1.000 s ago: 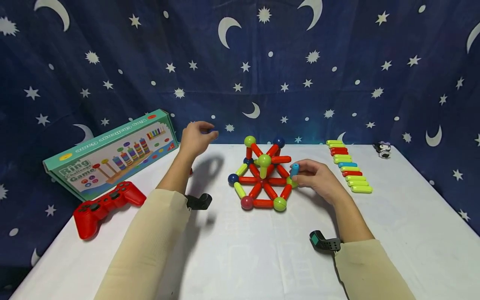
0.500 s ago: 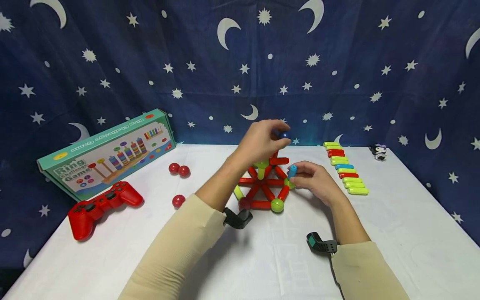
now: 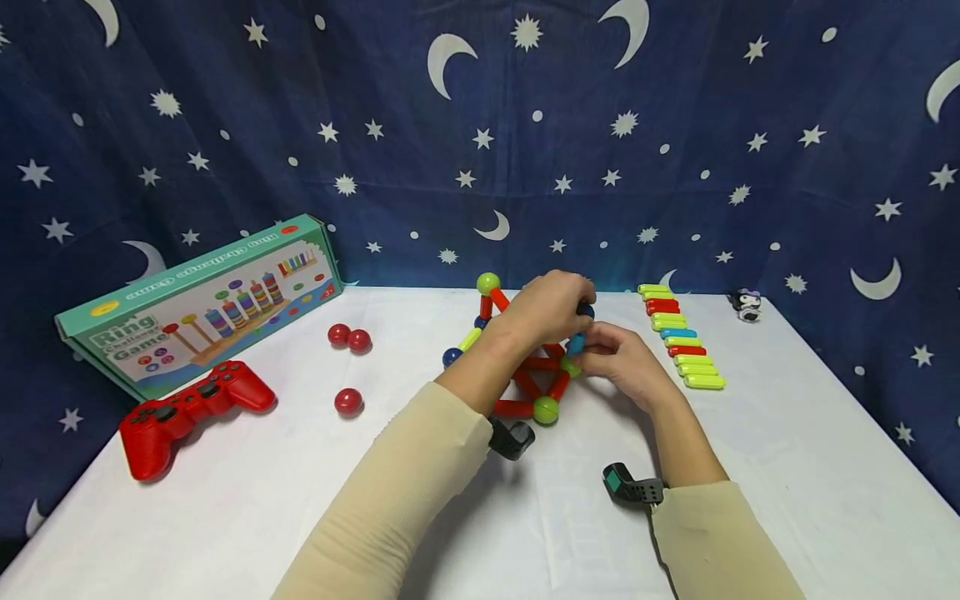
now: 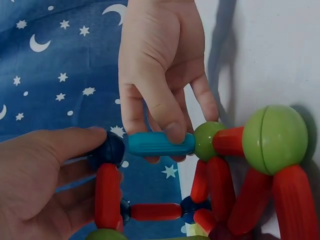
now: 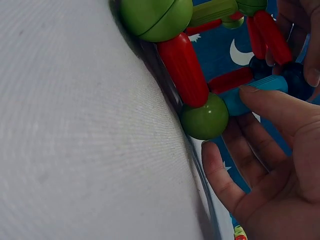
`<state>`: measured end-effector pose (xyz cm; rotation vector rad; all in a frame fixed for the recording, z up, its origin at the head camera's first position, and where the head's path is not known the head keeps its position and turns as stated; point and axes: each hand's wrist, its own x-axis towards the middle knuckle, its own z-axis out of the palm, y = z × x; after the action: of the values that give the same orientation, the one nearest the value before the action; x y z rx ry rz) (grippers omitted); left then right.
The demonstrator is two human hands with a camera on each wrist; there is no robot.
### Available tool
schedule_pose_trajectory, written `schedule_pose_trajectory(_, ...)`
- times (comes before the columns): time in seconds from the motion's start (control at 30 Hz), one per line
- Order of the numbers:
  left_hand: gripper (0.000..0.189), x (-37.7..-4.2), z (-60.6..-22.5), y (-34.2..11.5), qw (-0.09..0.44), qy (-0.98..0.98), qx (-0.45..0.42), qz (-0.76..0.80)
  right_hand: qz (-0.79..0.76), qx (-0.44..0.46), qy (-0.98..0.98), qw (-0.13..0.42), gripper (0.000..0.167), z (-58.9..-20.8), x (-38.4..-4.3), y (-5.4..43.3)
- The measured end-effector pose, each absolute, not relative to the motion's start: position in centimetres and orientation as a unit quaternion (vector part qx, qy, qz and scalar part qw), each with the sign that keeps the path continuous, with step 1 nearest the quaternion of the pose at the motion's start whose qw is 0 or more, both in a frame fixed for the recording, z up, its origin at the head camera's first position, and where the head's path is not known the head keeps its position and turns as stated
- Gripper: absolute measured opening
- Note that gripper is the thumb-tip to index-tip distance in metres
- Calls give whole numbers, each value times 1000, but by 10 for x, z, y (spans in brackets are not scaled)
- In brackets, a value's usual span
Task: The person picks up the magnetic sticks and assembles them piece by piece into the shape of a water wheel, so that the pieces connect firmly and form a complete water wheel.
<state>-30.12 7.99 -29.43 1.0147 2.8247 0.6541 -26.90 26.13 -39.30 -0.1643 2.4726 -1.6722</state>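
Observation:
A magnetic stick-and-ball structure of red and yellow-green rods with coloured balls stands mid-table, partly hidden behind my left arm. My left hand (image 3: 540, 312) pinches a dark blue ball (image 4: 107, 151) between thumb and fingers at the upper right of the structure. Below it, a light blue magnetic rod (image 4: 157, 144) stands upright on a green ball (image 5: 205, 116) of the base. My right hand (image 3: 626, 358) pinches this rod, thumb (image 5: 265, 100) along its side. In the right wrist view the dark blue ball is right at the rod's upper end. A red rod (image 4: 108, 195) meets that ball too.
Three red balls (image 3: 348, 402) lie left of the structure. Farther left are a red game controller (image 3: 197, 417) and a green Ring Challenge Game box (image 3: 210, 304). A row of coloured rods (image 3: 681, 342) lies at right, with a small figurine (image 3: 746, 305) behind.
My left hand has brought the dark blue ball from the left, across the structure, then down to the light blue rod's top. My right hand has kept its hold on the rod.

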Motion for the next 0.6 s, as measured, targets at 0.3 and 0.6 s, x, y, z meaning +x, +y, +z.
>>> schedule_pose_trajectory(0.3, 32, -300, -292, 75, 34, 911, 358, 203, -555, -49, 827, 79, 44, -391, -270, 259)
schedule_pose_trajectory(0.6, 31, -297, -295, 73, 67, 902, 364, 220, -536, -31, 839, 90, 47, -393, -267, 259)
